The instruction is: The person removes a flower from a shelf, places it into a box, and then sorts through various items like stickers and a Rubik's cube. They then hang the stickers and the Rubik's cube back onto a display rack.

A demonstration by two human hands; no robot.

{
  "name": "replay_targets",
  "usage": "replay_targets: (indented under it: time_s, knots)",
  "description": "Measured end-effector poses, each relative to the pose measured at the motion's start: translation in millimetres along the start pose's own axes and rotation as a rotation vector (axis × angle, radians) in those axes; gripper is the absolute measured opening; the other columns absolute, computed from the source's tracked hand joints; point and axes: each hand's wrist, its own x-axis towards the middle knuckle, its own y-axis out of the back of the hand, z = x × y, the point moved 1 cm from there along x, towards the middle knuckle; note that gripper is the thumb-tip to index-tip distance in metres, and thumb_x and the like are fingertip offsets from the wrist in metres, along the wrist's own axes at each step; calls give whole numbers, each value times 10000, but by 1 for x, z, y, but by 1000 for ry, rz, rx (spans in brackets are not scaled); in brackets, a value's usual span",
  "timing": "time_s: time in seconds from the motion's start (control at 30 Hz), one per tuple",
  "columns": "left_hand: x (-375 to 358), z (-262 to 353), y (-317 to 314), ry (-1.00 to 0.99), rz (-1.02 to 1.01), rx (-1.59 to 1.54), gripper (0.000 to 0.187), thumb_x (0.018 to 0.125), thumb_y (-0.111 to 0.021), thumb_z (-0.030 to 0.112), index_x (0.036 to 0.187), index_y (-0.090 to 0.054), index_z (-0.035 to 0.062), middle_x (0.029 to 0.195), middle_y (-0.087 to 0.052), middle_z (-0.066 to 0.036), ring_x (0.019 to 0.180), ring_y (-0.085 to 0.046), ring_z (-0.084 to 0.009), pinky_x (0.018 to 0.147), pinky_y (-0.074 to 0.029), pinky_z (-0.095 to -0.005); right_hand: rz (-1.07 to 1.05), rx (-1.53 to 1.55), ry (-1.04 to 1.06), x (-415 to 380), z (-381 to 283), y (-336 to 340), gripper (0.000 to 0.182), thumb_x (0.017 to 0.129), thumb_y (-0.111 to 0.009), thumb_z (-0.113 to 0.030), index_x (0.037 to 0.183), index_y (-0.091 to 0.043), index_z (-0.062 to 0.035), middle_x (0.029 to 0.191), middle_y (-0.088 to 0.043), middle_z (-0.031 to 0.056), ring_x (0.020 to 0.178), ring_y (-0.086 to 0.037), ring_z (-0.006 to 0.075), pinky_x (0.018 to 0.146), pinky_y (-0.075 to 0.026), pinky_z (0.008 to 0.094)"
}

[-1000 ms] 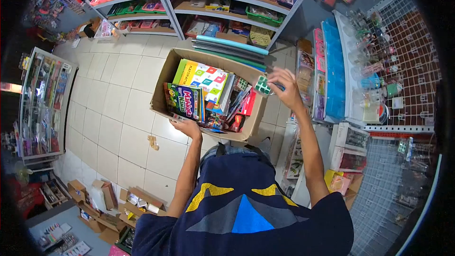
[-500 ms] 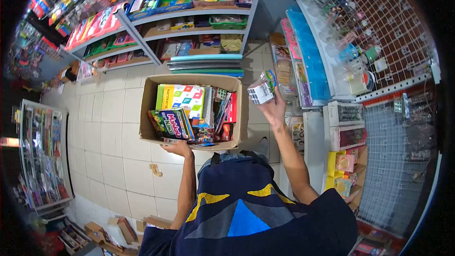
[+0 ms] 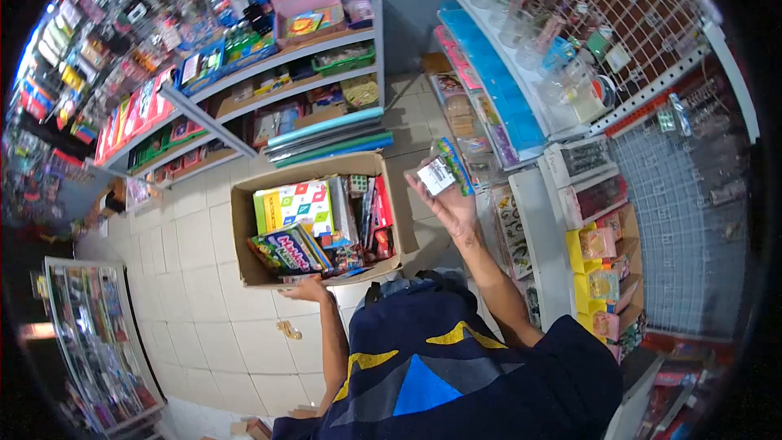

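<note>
My right hand (image 3: 450,206) is raised to the right of the cardboard box and grips a packaged puzzle cube (image 3: 437,177). A white face of the cube is turned up, and its clear bag has a blue-and-green header card. At the near edge of the cardboard box (image 3: 316,165), my left hand (image 3: 308,288) holds it from below, with its fingers partly hidden. Inside lie a colouring book (image 3: 285,249), a white book with coloured squares (image 3: 303,205), another puzzle cube (image 3: 358,185) and red packages (image 3: 381,210).
Ahead stands a shelf unit (image 3: 293,57) full of toys and stationery, with rolled sheets (image 3: 326,137) on the floor before it. On the right are a white shelf with blue lining (image 3: 493,73) and wire grid panels (image 3: 676,187). A glass cabinet (image 3: 94,334) is at left.
My right hand has turned the packaged cube and drawn it slightly left and lower in view. The camera view has rotated; my left hand stays on the box.
</note>
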Motion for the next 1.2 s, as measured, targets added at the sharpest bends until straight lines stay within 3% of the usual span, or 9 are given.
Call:
replay_targets:
  time_s: [0.17, 0.2, 0.23, 0.33, 0.4, 0.6, 0.73, 0.93, 1.2]
  knots:
    - [39, -71, -19, -36, 54, -170, 755, 760, -424, -92, 1437, -137, 79, 1137, -485, -246, 632, -582, -264, 430, -529, -378, -18, -112, 171, -24, -35, 24, 587, 885, -558, -345, 1345, -428, -5, 1369, -417, 260, 1281, -376, 433, 1082, -328, 550]
    - [53, -83, -17, -58, 0, -135, 666, 762, -428, -95, 1376, -214, 45, 1066, -512, -225, 622, -569, -251, 432, -530, -372, -109, -143, 158, -32, -38, 18, 538, 912, -517, -298, 1337, -425, 20, 1376, -407, 271, 1265, -413, 406, 1080, -329, 552]
    - [23, -36, -10, 87, -10, -120, 687, 762, -491, -33, 1399, -233, -44, 1203, -483, -305, 885, -613, -367, 729, -556, -455, -115, -193, 195, -37, -45, 17, 554, 905, -529, -312, 1340, -422, 14, 1380, -409, 258, 1237, -442, 393, 1064, -352, 542]
    - [59, -76, -21, -221, 116, 71, 407, 773, -511, 36, 1115, -360, -123, 899, -562, -384, 792, -607, -495, 597, -479, -562, -140, -228, 275, -61, -65, -16, 573, 882, -573, -350, 1326, -442, -12, 1387, -415, 226, 1132, -524, 353, 988, -438, 511]
    - [72, -83, -25, -179, 146, 230, 565, 702, -518, 12, 1225, -377, -149, 947, -596, -314, 848, -600, -476, 733, -493, -544, -182, -261, 307, -81, -83, -29, 565, 888, -575, -363, 1320, -450, -20, 1383, -419, 230, 1109, -533, 350, 970, -455, 505]
    - [19, -25, -13, -67, 134, 208, 457, 741, -680, 155, 1060, -402, -18, 846, -575, -211, 658, -600, -291, 463, -464, -400, 110, -560, 754, -154, -164, -45, 749, 886, -539, -547, 1338, -394, 32, 1345, -429, 272, 1214, -473, 418, 1007, -443, 521]
    - [-15, -2, -32, -168, 81, 226, 457, 740, -679, 153, 1065, -404, -14, 857, -574, -208, 663, -601, -290, 470, -465, -401, 250, -794, 1062, -204, -209, -80, 688, 924, -454, -545, 1323, -408, 14, 1297, -471, 271, 1117, -537, 421, 1013, -423, 557]
    - [-86, 29, -86, -455, -120, 271, 457, 740, -677, 151, 1073, -408, -9, 873, -573, -204, 671, -603, -287, 481, -467, -402, -24, -475, 1375, -266, -247, -128, 232, 920, -436, -211, 1032, -540, -35, 1169, -574, 184, 1216, -468, 382, 1046, -322, 662]
    - [-181, 48, -137, -647, -400, 291, 457, 740, -675, 148, 1083, -412, -2, 895, -572, -199, 682, -606, -284, 495, -469, -403, -211, -539, 1340, -286, -278, -162, 315, 924, -548, -178, 1174, -510, 10, 1289, -506, 191, 1237, -455, 355, 1096, -346, 498]
